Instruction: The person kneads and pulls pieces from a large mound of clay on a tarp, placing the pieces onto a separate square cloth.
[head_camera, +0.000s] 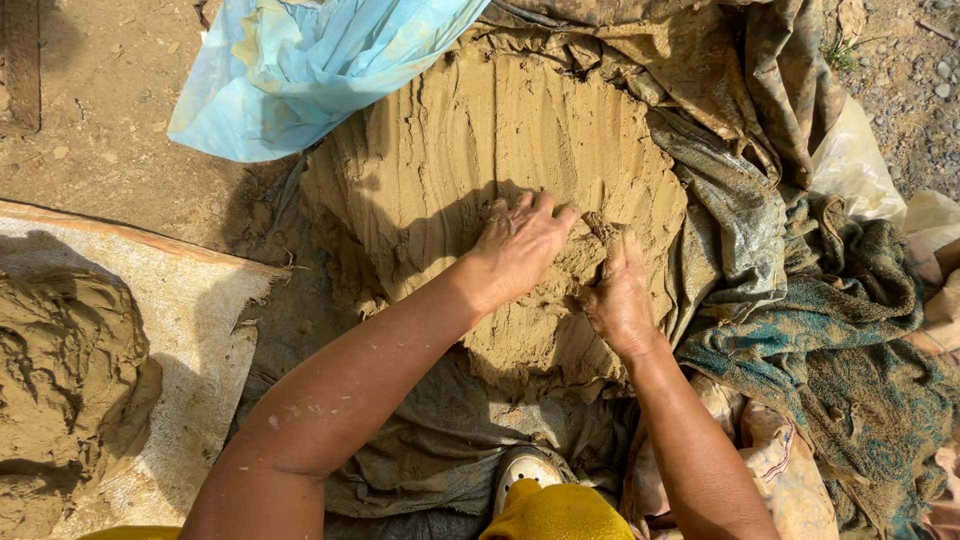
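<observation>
clay mound: a big heap of wet tan clay (480, 150) lies on the ground at the centre of the view, its top scored with long curved grooves
working spot: on the near right part of the mound, where the surface is broken and lumpy
left hand: the left hand (522, 245) lies palm down on the clay, fingers spread and bent, tips pressed into the surface; it grips no separate thing
right hand: the right hand (618, 298) is just beside the left, fingers curled into the loose clay at the mound's right edge, partly sunk in it
cloths: muddy grey and patterned cloths (735, 215) lie under and around the mound; a teal and brown towel (850, 350) lies to the right
blue sheet: a light blue plastic sheet (300, 70) covers the far left edge of the mound
second heap: another lump of clay (65, 370) sits on a white woven sack (205, 330), well apart to the left
foot: a muddy shoe toe (525, 467) shows below the mound
</observation>
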